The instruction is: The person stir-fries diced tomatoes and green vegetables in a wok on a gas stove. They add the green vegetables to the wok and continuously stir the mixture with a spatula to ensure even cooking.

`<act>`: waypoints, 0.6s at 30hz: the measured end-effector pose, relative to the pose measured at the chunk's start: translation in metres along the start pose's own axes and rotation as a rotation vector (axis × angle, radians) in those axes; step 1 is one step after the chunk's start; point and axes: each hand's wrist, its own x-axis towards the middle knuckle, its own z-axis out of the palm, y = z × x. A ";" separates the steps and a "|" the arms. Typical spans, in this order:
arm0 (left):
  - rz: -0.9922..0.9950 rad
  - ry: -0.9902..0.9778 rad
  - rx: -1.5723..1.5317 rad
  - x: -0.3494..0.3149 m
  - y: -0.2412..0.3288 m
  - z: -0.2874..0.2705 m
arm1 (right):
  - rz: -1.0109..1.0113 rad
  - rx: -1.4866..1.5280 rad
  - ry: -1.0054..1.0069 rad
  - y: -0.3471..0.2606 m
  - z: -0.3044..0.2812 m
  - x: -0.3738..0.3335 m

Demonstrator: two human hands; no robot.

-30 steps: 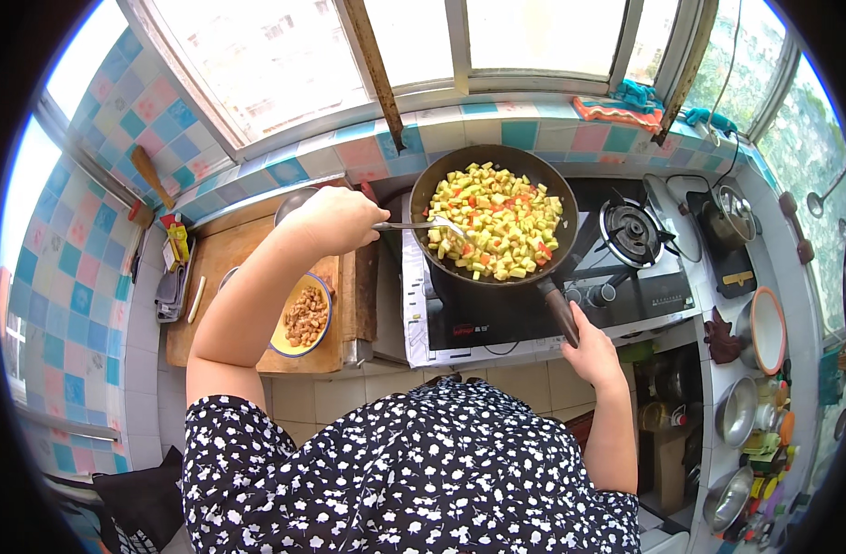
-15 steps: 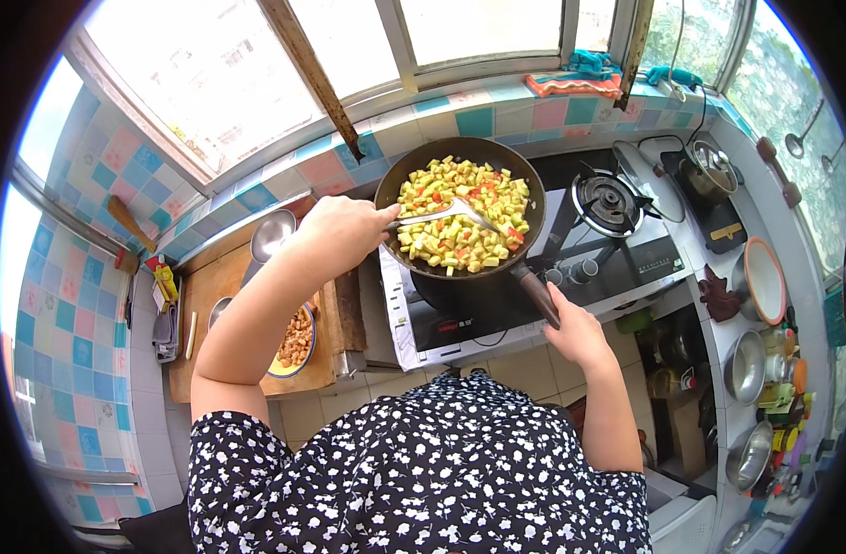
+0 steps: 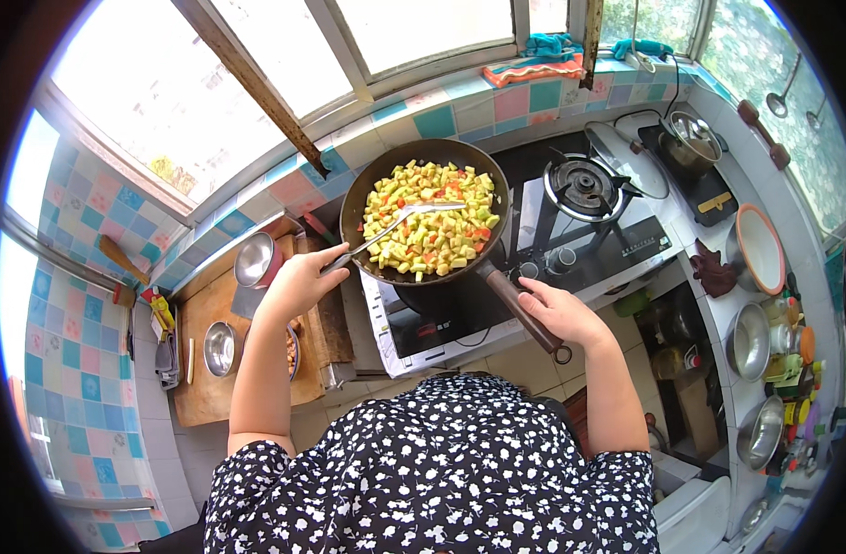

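My left hand (image 3: pixel 303 282) is closed round the dark grip of a metal spatula (image 3: pixel 392 227). The spatula's blade rests on diced green vegetables (image 3: pixel 429 252) mixed with small red-orange pieces. These fill a dark frying pan (image 3: pixel 354 185) on the left side of the stove. Against the right side of the brown pan handle (image 3: pixel 518 309) is my right hand (image 3: pixel 566 314), its fingers loosely stretched and not wrapped round it. Whether its fingertips touch the handle I cannot tell.
The right burner (image 3: pixel 586 185) carries no pan. Left of the stove, a wooden board (image 3: pixel 206 300) holds metal bowls (image 3: pixel 222 349) and a partly hidden bowl of brown pieces (image 3: pixel 293 353). A lidded pot (image 3: pixel 689 148) and an orange-rimmed basin (image 3: pixel 758 249) stand right.
The view has shifted, so the pan appears farther left. My left hand has drawn back and lower, tilting the spatula. My right hand has loosened from the handle's end and moved up beside it.
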 end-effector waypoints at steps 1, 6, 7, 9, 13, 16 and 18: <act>-0.077 -0.002 -0.139 -0.010 -0.002 0.001 | -0.041 0.098 0.088 0.013 -0.004 0.012; -0.205 0.134 -0.577 -0.038 -0.026 0.050 | -0.122 -0.234 0.421 0.027 -0.038 0.108; -0.244 0.161 -0.637 -0.044 -0.018 0.053 | -0.140 -0.293 0.448 0.026 -0.040 0.130; -0.282 0.198 -0.709 -0.053 -0.018 0.066 | -0.197 -0.401 0.535 0.035 -0.039 0.180; -0.345 0.256 -0.789 -0.077 -0.011 0.081 | -0.298 -0.625 0.561 0.065 -0.030 0.260; -0.418 0.251 -0.803 -0.090 0.004 0.080 | -0.249 -0.809 0.408 0.080 -0.024 0.294; -0.441 0.248 -0.785 -0.097 0.007 0.081 | -0.277 -0.870 0.356 0.085 -0.023 0.305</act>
